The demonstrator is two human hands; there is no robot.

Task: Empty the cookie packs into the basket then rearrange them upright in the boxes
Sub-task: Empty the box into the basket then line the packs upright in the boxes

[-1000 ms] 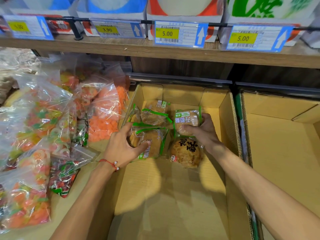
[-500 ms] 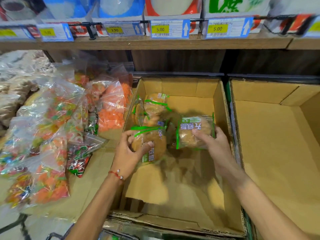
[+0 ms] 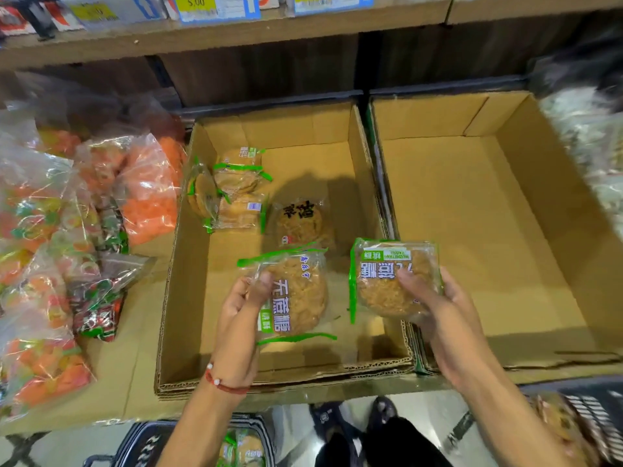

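My left hand (image 3: 241, 310) grips a green-edged cookie pack (image 3: 296, 294) above the front of the left cardboard box (image 3: 188, 264). My right hand (image 3: 435, 305) holds a second green-edged cookie pack (image 3: 381, 274) over the wall between the two boxes. Several green-edged packs (image 3: 232, 190) lie piled in the left box's back left corner. A round cookie pack with black lettering (image 3: 303, 224) lies next to them. The right cardboard box (image 3: 472, 210) has nothing in it. A dark basket (image 3: 236, 443) with cookie packs shows at the bottom edge.
Clear bags of orange and mixed-colour sweets (image 3: 67, 230) crowd the shelf at the left. A wooden shelf with price tags (image 3: 215, 8) runs above. Another dark basket (image 3: 586, 423) sits at the bottom right. My dark shoes (image 3: 350, 429) stand on the floor below.
Both hands lifted a cookie pack each from the pile and drew them back toward the box's front. The view tilted down, so the baskets and floor now show.
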